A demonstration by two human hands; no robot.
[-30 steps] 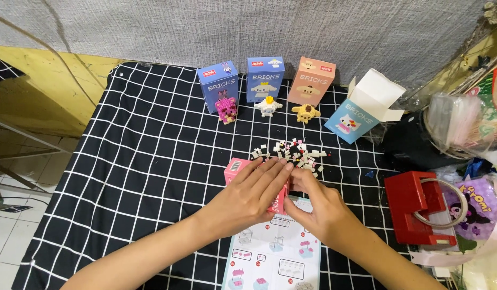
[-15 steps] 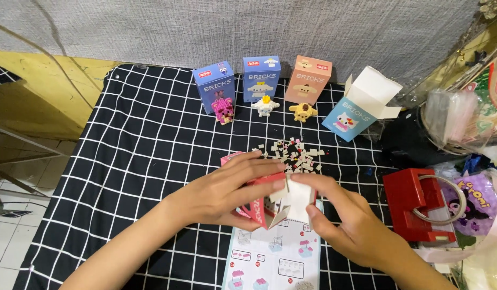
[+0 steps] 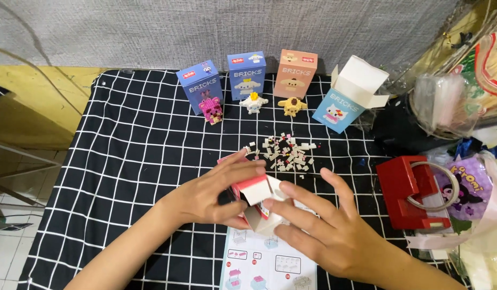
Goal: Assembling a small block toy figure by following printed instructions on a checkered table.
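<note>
Small pink box [image 3: 252, 196] with white flaps open, tilted, over the instruction sheet's top edge on the checked cloth

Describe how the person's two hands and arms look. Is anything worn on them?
Both forearms are bare as far as the picture shows: no sleeves, gloves or watch. The left hand and the right hand show no rings or bracelets. The fingers have short, plain nails without visible polish.

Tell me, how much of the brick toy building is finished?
Three small brick figures, pink, white and yellow, stand finished before their boxes. The left hand and right hand hold a small pink cardboard box with its flap open. The pile of loose white bricks is unbuilt, and the paper instruction sheet lies below.
</note>
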